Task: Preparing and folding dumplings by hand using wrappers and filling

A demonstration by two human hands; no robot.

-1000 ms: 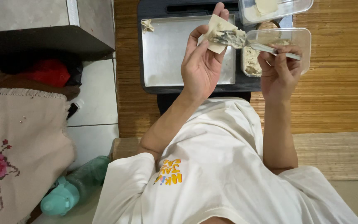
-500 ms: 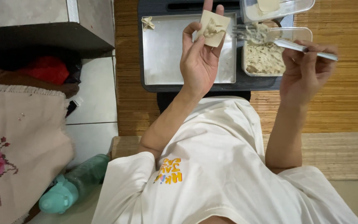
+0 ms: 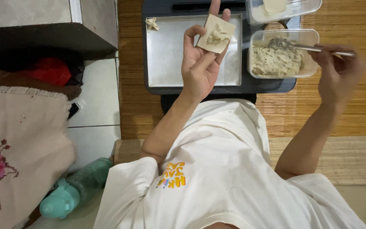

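My left hand (image 3: 201,59) is raised palm up over a metal tray (image 3: 166,59) and holds a square dumpling wrapper (image 3: 216,33) with a small lump of filling on it. My right hand (image 3: 337,70) grips a metal fork (image 3: 314,48) whose head rests in the pale minced filling inside a clear plastic container (image 3: 281,54). One folded dumpling (image 3: 151,23) lies in the tray's far left corner.
A second clear container (image 3: 282,7) with flat wrappers sits beyond the filling. Both stand on a dark low table (image 3: 267,85) over a woven mat (image 3: 352,101). A teal bottle (image 3: 75,191), an embroidered cloth (image 3: 18,161) and a grey box (image 3: 43,21) are at my left.
The fork moved off the wrapper and right into the filling container, leaving filling on the wrapper. My right hand swung out to the right; my left hand stayed raised.
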